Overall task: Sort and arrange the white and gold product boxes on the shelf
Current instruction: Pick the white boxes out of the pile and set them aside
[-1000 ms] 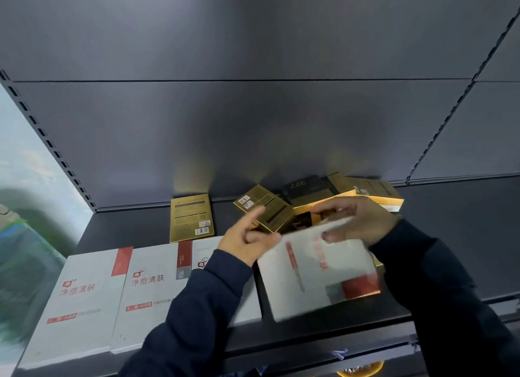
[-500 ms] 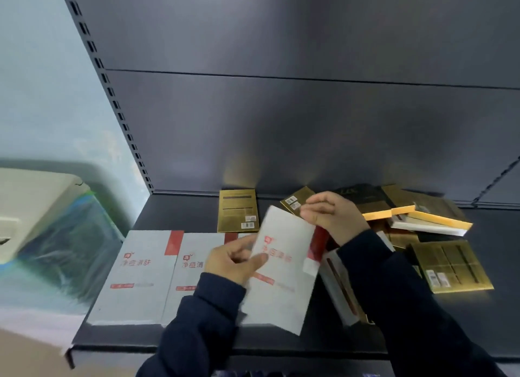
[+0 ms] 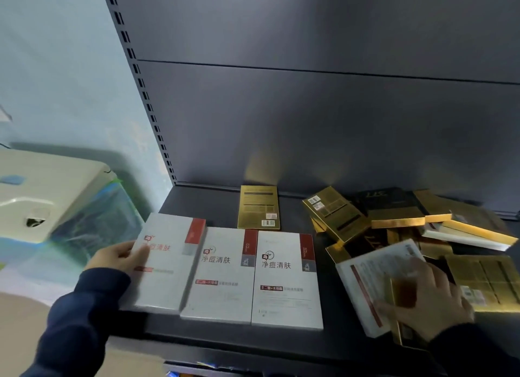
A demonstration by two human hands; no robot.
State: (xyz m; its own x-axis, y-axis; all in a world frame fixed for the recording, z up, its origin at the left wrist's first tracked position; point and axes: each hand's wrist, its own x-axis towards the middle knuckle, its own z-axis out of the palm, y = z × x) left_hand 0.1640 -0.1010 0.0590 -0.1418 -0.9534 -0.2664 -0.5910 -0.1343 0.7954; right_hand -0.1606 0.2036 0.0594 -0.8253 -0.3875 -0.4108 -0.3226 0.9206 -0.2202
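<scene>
Three white boxes with red corners lie side by side at the shelf front. My left hand [image 3: 118, 257] grips the left white box [image 3: 168, 264] by its left edge, thumb on its face; this box sits higher than the middle white box [image 3: 222, 275] and the right white box [image 3: 287, 278]. My right hand [image 3: 422, 300] lies on another white box [image 3: 363, 275], printed back up, tilted on the pile of gold boxes [image 3: 337, 216]. A single gold box [image 3: 259, 207] lies flat behind the row.
The dark shelf board [image 3: 197, 205] ends at a front lip. A slotted upright [image 3: 146, 95] bounds it on the left. Beyond that stands a cream appliance wrapped in plastic [image 3: 50, 196]. More gold and black boxes [image 3: 489, 281] fill the right side.
The white box that both hands held has gone left with my left hand onto the row's left end. My right hand has let go and moved right onto another white box.
</scene>
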